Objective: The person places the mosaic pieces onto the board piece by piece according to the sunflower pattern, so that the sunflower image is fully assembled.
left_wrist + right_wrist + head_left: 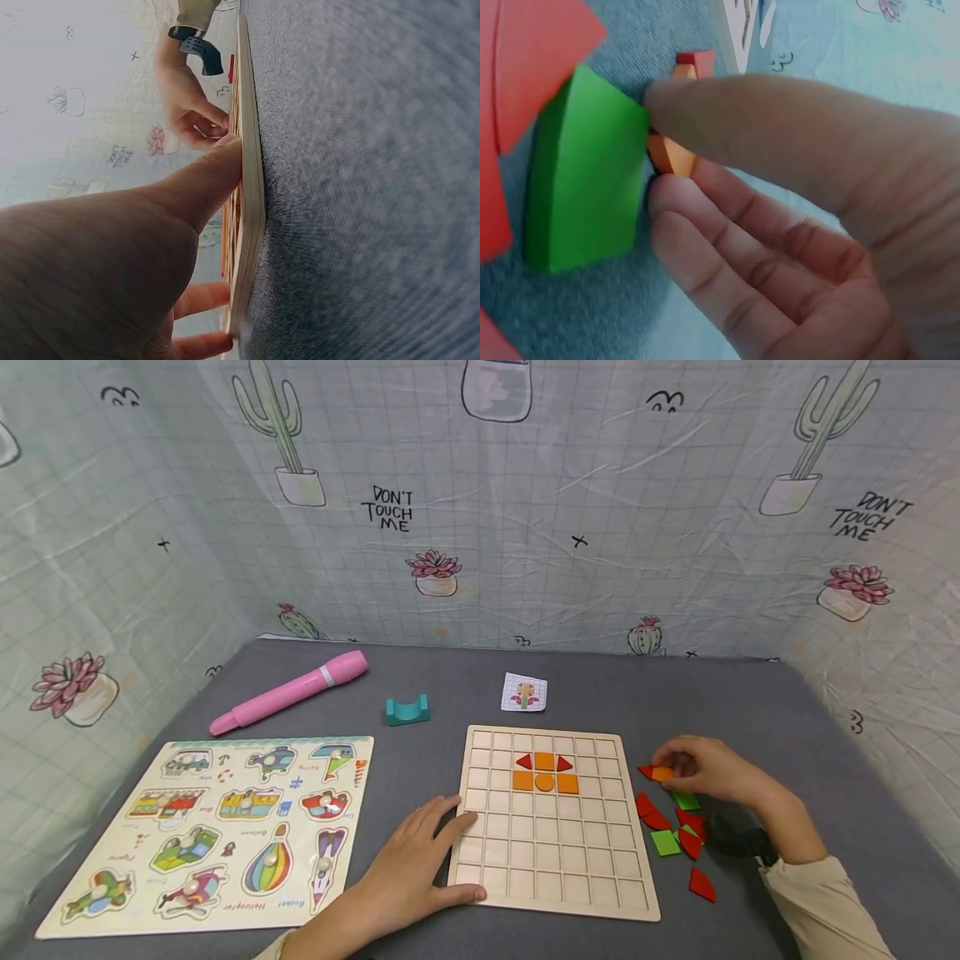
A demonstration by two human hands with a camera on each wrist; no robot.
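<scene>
Puzzle board (142, 925) with picture pieces lies left of the left grip (408, 868), which is spread, thumb and fingertips touching the edge of a gridded wooden board (547, 860). Ahead and right of that grip, orange tiles (544, 762) and red triangles (565, 763) sit together. Farther right, the right grip (701, 768) pinches an orange piece (662, 773), with loose red pieces (702, 885) and green pieces (664, 842) beside and nearer the person.

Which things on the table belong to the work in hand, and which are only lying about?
Likely in use:
square wooden grid board
flat red, orange and green pieces
white patterned card

Probably lying about:
long pink stick
notched teal block
cream vehicle-picture puzzle board
</scene>
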